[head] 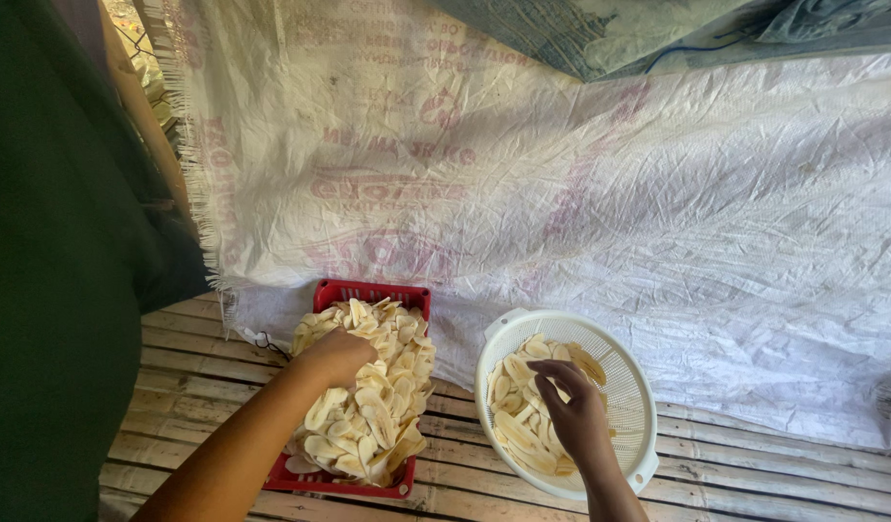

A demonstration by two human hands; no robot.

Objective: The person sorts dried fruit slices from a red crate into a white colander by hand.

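We had our left hand (341,356) sunk into the heap of pale slices (373,401) that filled the red basket (371,292), knuckles up and fingers curled down into the pile. The fingertips were buried, so we could not tell whether they had closed on any slices or merely rested among them. Our right hand (573,411) reached into the white colander (631,382), fingers bent and loosely open over the slices (519,425) lying there; whether it pinched one we could not tell either.

The two containers stood near each other on the slatted bamboo floor (755,474), the basket on the left and the colander on the right, each under its own hand, so that either could be reached without leaning. The white woven sheet (581,213) lay spread flat just beyond them, its edge touching the back of both, bare of slices where we could see it.

The slices were thin, long ovals, cream to pale yellow, a few darker along the rim. In the basket they were heaped above the rim and spilling a little at the front; in the colander they lay in a shallow layer on the left part, the mesh on the right showing through.
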